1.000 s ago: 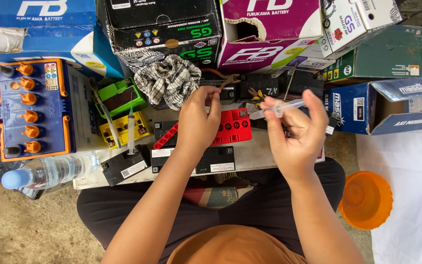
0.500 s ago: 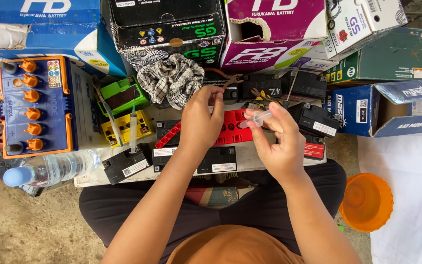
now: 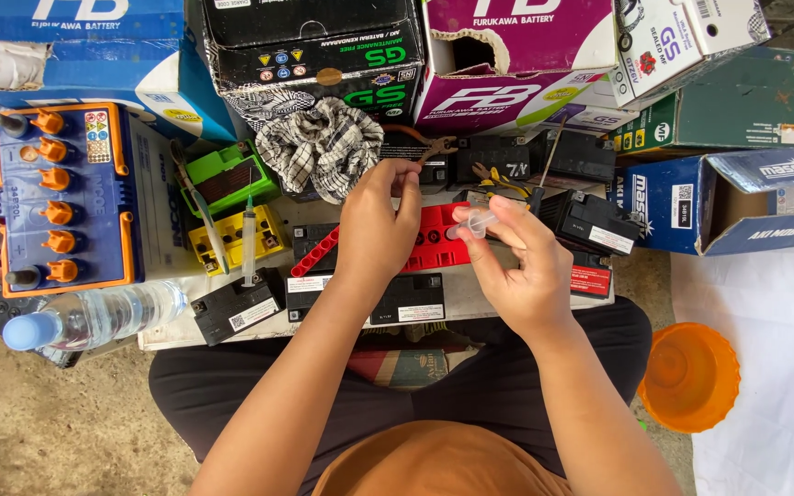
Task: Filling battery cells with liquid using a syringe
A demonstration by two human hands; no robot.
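Observation:
My right hand (image 3: 521, 271) is shut on a small clear plastic syringe (image 3: 476, 222), held level with its tip pointing left. It hovers just right of a black battery with a red cap strip (image 3: 436, 246). My left hand (image 3: 377, 225) is above that battery, thumb and forefinger pinched together near the top. Whether anything is in the pinch is hidden. The two hands are a short gap apart. Both forearms reach out from my lap over a low white board (image 3: 470, 303).
A second syringe (image 3: 248, 241) stands on a black battery (image 3: 236, 308). Left are green (image 3: 227, 174) and yellow (image 3: 227, 241) batteries, a blue battery with orange caps (image 3: 62, 197) and a water bottle (image 3: 94, 317). A checked cloth (image 3: 319, 147), pliers (image 3: 429, 142) and boxes (image 3: 323, 50) lie behind. An orange bowl (image 3: 689, 377) sits right.
My right hand has brought the clear syringe down and to the left, closer to my left hand and the red-topped battery. The left hand has hardly moved.

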